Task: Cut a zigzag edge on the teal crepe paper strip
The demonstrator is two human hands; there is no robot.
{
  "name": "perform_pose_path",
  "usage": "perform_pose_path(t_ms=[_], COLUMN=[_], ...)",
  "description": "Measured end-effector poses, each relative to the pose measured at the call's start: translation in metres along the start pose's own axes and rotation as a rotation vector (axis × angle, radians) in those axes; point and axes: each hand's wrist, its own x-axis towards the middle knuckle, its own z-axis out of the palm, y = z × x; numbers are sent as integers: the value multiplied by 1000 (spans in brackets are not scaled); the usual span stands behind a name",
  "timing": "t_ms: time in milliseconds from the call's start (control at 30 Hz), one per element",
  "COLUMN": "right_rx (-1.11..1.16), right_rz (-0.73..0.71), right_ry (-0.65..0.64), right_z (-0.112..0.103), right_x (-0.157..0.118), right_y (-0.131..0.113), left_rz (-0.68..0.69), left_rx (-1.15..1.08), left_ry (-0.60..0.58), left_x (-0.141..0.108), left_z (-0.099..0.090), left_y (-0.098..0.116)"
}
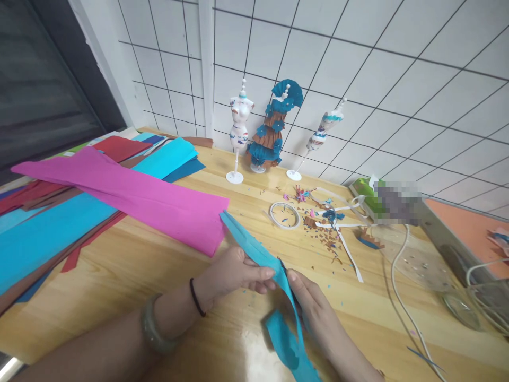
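Note:
A long folded strip of turquoise crepe paper [248,241] is pinched in my left hand [240,271], thumb on top and fingers beneath. Close beside it, my right hand [312,300] is closed around a pair of scissors [282,263]. Only the dark blade tip shows clearly; the handles are mostly hidden behind my fingers. The blades are at the strip's edge, and a narrower turquoise band [292,300] hangs from there toward me. Its lower end curls on the table near a looser turquoise piece [282,339].
Folded crepe sheets, a magenta one [159,196] on top, cover the table's left. White mannequins [239,124] and one in a brown and teal paper dress [274,130] stand behind. A tape roll [284,215], paper scraps [330,239] and a white cable [393,270] lie right.

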Motion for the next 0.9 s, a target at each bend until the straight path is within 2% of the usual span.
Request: perform_pose_path(t_ms=[200,300,367,433,667,800,900], right_rx=[69,134,198,229,38,-32,-2], right_rz=[14,105,165,153,110,94,71], right_ry=[51,96,75,33,20,-28,-82], right_z=[0,-1,-2,-2,4,4,1], right_x=[0,0,-1,-1,-2,-2,-2], right_y=[-2,0,3,5,1,-2,-3], left_rz=[-9,1,4,3,28,61,84], left_rx=[14,47,76,95,29,25,59], left_ry=[24,16,17,25,70,28,-4], left_x=[0,0,1,2,1,2,3], left_z=[0,-1,-2,-3,-4,-6,-9], left_y=[1,2,2,1,8,11,10])
